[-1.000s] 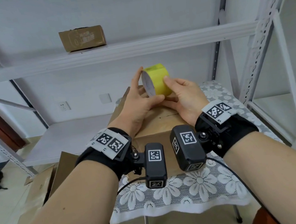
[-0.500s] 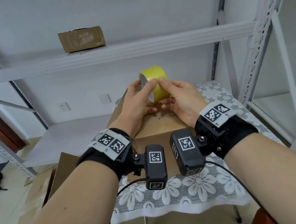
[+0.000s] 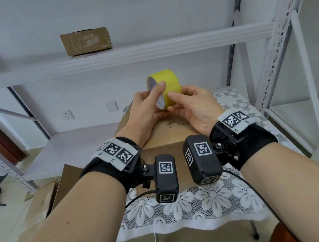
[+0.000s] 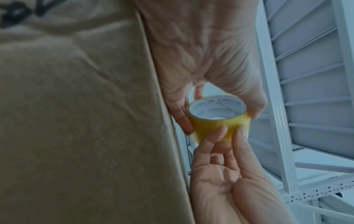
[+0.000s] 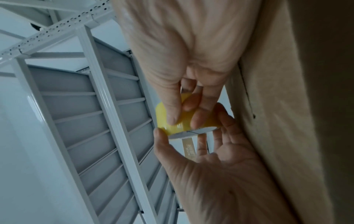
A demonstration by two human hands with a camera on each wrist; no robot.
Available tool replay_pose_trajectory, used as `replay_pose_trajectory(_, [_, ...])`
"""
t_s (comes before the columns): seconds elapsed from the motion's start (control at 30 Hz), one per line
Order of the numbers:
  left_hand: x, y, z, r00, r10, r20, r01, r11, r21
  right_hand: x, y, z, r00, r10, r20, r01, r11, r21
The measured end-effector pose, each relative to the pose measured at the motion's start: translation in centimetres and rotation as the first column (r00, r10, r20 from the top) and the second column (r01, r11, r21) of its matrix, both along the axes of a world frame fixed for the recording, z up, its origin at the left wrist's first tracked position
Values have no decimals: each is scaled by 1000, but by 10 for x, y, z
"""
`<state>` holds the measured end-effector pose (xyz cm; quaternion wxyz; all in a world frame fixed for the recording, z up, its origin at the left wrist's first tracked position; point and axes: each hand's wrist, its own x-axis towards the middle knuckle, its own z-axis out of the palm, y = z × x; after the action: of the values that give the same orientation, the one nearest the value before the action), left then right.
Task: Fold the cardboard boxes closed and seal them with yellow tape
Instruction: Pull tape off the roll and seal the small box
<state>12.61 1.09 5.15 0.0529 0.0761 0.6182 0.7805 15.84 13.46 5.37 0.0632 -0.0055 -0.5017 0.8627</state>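
My left hand (image 3: 148, 110) and right hand (image 3: 193, 105) both gripped the yellow tape roll (image 3: 166, 84) above the closed cardboard box (image 3: 163, 139) on the counter (image 3: 207, 200), fingertips on its band, probably seeking the loose end.

A lace cloth (image 3: 208, 202) covers the tabletop (image 3: 191, 229) — a box (image 3: 165, 140) sits on it. Behind, a shelf (image 3: 144, 52) carries a small box (image 3: 86, 41).
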Motion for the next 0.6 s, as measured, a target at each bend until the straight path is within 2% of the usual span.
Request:
replay_pose_trajectory(0.07, [0, 0, 0, 1000, 9, -16, -9, 1000, -5, 1, -1, 0, 999, -28, 20, 27, 998, 62])
replay_pose_trajectory(0.17, [0, 0, 1, 1000, -11, -19, 10, 999, -35, 0, -3, 2, 997, -72, 22, 72, 997, 36])
replay_pose_trajectory(0.3, [-2, 0, 1, 1000, 24, -7, -23, 999, 22, 1, -4, 1, 1000, -14, -23, 13, 1000, -4])
replay_pose_trajectory(0.4, [-5, 1, 0, 1000, 10, 0, -10, 1000, 20, 3, -4, 2, 1000, 9, -28, -8, 998, 54])
replay_pose_trajectory(0.47, [-4, 0, 0, 999, -30, -18, 30, 999, 21, 3, -5, 3, 999, -34, -5, 35, 997, 74])
replay_pose_trajectory(0.6, [-2, -3, -4, 996, -79, -44, 78, 997, -18, 1, -4, 5, 995, -100, 21, 100, 995, 20])
